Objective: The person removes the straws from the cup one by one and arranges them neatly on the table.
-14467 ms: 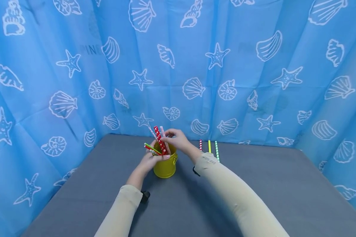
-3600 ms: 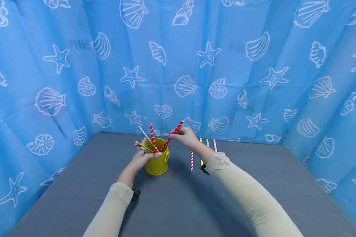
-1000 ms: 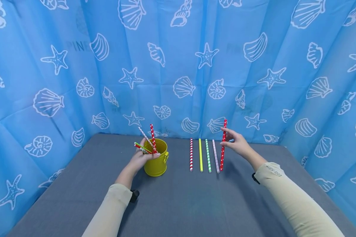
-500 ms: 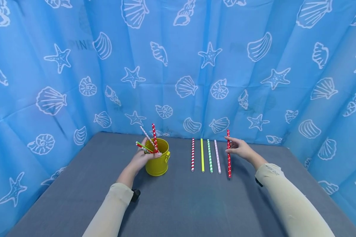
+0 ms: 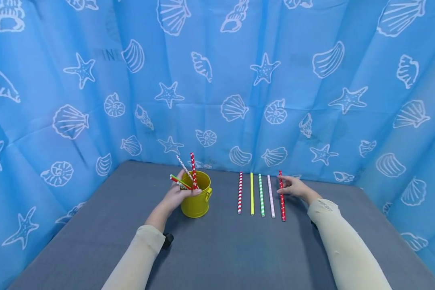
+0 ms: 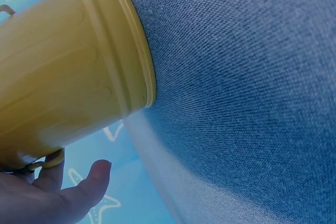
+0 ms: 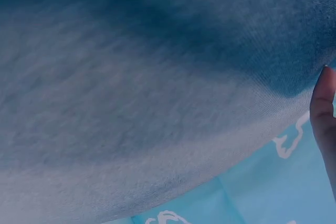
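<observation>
In the head view my left hand [image 5: 175, 197] grips the left side of a yellow bucket [image 5: 195, 204], thumb at its rim. Out of the bucket lean several paper straws, among them a red one with white dots [image 5: 193, 165] and a white patterned one [image 5: 183, 164]. At the right, my right hand [image 5: 295, 188] pinches a red paper straw with white dots [image 5: 282, 207], which lies on the table. The left wrist view shows the bucket's side [image 6: 63, 66] and some fingers [image 6: 86, 192]. Only a fingertip [image 7: 323, 108] appears in the right wrist view; the straw is hidden there.
Left of the held straw lie a pale pink straw [image 5: 271, 197], a green-striped straw [image 5: 262, 195], a yellow straw [image 5: 252, 195] and a red-striped straw [image 5: 240, 193], roughly parallel. A blue shell-print curtain [image 5: 217, 80] borders the grey table [image 5: 224, 253].
My right hand took the red dotted straw from the bucket, carried it right and lowered it onto the table beside the pale pink one. My left hand stays at the bucket.
</observation>
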{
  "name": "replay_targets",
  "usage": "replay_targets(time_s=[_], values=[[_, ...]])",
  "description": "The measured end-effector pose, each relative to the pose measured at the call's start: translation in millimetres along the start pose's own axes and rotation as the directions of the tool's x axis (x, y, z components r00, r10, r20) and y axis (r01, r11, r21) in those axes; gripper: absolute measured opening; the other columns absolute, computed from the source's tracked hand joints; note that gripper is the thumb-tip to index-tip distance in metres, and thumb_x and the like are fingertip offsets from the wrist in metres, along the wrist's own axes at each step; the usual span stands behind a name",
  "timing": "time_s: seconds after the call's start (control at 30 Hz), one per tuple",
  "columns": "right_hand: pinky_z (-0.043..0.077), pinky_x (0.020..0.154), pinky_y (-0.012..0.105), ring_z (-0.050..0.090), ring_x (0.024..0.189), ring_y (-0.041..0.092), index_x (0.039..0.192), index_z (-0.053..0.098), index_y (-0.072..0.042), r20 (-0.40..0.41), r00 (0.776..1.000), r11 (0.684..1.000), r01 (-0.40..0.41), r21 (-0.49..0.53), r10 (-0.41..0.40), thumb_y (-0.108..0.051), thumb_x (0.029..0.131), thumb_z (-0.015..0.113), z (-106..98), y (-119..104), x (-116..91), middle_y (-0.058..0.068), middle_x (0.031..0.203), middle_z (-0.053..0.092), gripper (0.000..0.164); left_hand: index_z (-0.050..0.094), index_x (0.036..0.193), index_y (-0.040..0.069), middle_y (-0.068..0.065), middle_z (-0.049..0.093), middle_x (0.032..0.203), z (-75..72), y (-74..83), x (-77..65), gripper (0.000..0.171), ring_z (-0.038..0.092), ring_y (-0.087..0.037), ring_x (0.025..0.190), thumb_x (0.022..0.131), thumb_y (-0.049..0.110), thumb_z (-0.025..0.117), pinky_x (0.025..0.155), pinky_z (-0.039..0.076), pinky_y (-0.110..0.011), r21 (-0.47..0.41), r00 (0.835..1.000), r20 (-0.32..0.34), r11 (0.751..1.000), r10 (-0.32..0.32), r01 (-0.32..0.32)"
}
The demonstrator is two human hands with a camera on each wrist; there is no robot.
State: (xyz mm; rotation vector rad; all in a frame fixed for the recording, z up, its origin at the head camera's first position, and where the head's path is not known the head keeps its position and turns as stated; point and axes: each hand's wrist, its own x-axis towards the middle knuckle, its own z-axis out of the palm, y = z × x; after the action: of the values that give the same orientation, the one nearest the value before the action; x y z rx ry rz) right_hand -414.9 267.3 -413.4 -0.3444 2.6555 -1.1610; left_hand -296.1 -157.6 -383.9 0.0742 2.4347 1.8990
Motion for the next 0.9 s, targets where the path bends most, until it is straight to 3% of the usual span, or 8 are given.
replay_targets(time_s=[0.23, 0.43, 0.57, 0.8, 0.9], values=[[0.04, 0.06, 0.028, 0.046, 0.064, 0.014, 0.142, 0.032, 0.015, 0.075, 0.997, 1.0, 0.027, -0.013, -0.026, -0.007, 0.088, 0.07, 0.3, 3.9, 5.6, 0.003, 0.073, 0.052, 0.069, 0.005, 0.157, 0.014, -0.022, 0.011, 0.158, 2.1, 0.3, 0.8, 0.094, 0.012, -0.041, 0.143, 0.088, 0.022, 0.069, 0.112, 0.013, -0.062, -0.01, 1.0, 0.002, 1.0, -0.001, 0.001], [0.039, 0.061, 0.028, 0.046, 0.064, 0.014, 0.141, 0.037, 0.012, 0.109, 0.994, 0.999, -0.008, -0.049, 0.014, -0.011, 0.089, 0.071, 3.1, 2.2, 11.7, 0.002, 0.072, 0.051, 0.067, 0.006, 0.157, 0.015, -0.022, 0.01, 0.158, 0.8, -0.3, 1.5, 0.095, 0.012, -0.041, 0.143, 0.087, 0.022, 0.07, 0.112, 0.014, -0.063, 0.0, 1.0, -0.008, 1.0, -0.003, 0.003], [0.039, 0.062, 0.029, 0.047, 0.066, 0.015, 0.145, 0.031, 0.01, 0.133, 0.99, 0.998, -0.028, -0.064, 0.036, -0.016, 0.088, 0.073, 0.0, 2.8, 2.3, 0.004, 0.075, 0.052, 0.076, 0.006, 0.157, 0.015, -0.022, 0.011, 0.158, 3.2, 1.0, -0.2, 0.095, 0.013, -0.041, 0.143, 0.086, 0.023, 0.07, 0.111, 0.013, -0.064, 0.011, 1.0, -0.008, 1.0, -0.011, 0.011], [0.039, 0.055, 0.025, 0.047, 0.061, 0.012, 0.15, 0.02, 0.006, 0.304, 0.952, 0.995, 0.051, -0.085, -0.023, -0.031, 0.084, 0.077, -7.0, -4.7, -30.2, 0.003, 0.072, 0.053, 0.095, 0.004, 0.157, 0.015, -0.021, 0.016, 0.157, 4.5, 1.2, 0.9, 0.096, 0.015, -0.041, 0.143, 0.088, 0.024, 0.07, 0.112, 0.014, -0.063, 0.008, 1.0, 0.004, 1.0, -0.01, 0.01], [0.039, 0.056, 0.025, 0.047, 0.063, 0.013, 0.151, 0.021, 0.004, 0.288, 0.958, 0.994, 0.043, -0.099, -0.013, -0.029, 0.084, 0.077, -2.3, -7.4, -39.4, 0.004, 0.073, 0.052, 0.094, 0.004, 0.157, 0.015, -0.022, 0.018, 0.157, 2.3, 0.9, 1.0, 0.095, 0.016, -0.041, 0.142, 0.088, 0.022, 0.069, 0.112, 0.013, -0.062, -0.001, 1.0, 0.016, 1.0, 0.013, -0.013]])
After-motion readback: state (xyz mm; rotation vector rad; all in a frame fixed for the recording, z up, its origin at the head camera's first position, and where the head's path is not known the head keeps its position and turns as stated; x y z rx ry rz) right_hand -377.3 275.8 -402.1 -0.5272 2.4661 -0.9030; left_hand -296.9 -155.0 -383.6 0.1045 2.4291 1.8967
